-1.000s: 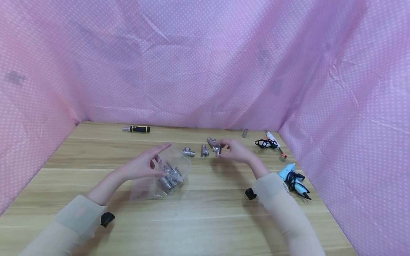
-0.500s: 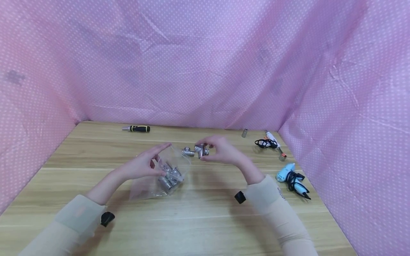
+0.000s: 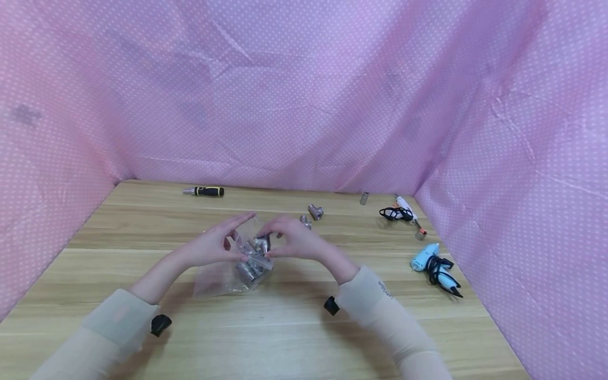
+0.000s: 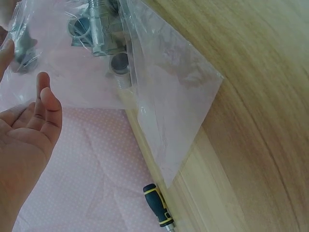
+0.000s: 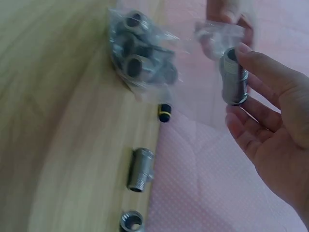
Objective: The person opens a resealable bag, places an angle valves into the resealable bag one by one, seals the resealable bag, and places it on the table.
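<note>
The left hand point(image 3: 214, 247) pinches the clear bag point(image 3: 237, 264) open; the right hand point(image 3: 292, 244) grips a metal fitting point(image 5: 234, 82) at its mouth, hidden among fingers overhead; two fittings point(image 3: 315, 212) lie at one o'clock.

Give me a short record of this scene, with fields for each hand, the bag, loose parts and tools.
Left hand: holds the clear plastic bag open at its mouth
Right hand: pinches a metal fitting at the bag's mouth
Bag contents: several metal fittings
Loose parts: two fittings on the table, beyond the hands
Tools: screwdriver at far left; blue glue gun at right
</note>
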The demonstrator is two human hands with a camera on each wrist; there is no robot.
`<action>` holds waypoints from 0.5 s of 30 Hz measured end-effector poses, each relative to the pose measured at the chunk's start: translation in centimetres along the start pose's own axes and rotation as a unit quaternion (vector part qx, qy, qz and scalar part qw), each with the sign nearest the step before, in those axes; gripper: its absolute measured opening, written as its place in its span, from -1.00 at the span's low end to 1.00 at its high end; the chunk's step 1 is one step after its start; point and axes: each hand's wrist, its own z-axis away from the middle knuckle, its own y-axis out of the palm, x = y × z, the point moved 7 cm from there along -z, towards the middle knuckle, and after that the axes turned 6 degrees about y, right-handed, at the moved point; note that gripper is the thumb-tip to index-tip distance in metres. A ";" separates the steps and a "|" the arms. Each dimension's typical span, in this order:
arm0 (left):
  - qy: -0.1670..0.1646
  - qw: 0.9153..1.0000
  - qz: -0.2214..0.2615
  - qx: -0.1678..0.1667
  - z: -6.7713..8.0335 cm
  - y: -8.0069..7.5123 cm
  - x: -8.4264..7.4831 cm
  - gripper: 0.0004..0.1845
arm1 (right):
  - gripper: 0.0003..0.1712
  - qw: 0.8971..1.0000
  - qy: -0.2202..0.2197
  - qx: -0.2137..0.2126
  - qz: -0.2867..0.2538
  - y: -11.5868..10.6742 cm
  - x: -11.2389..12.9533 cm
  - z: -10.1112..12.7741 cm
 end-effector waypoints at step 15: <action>-0.006 1.000 0.003 0.006 0.0 0.5 0.3 0.07 | -0.49 0.998 -0.011 -0.060 -0.019 -2.2 0.0 1.6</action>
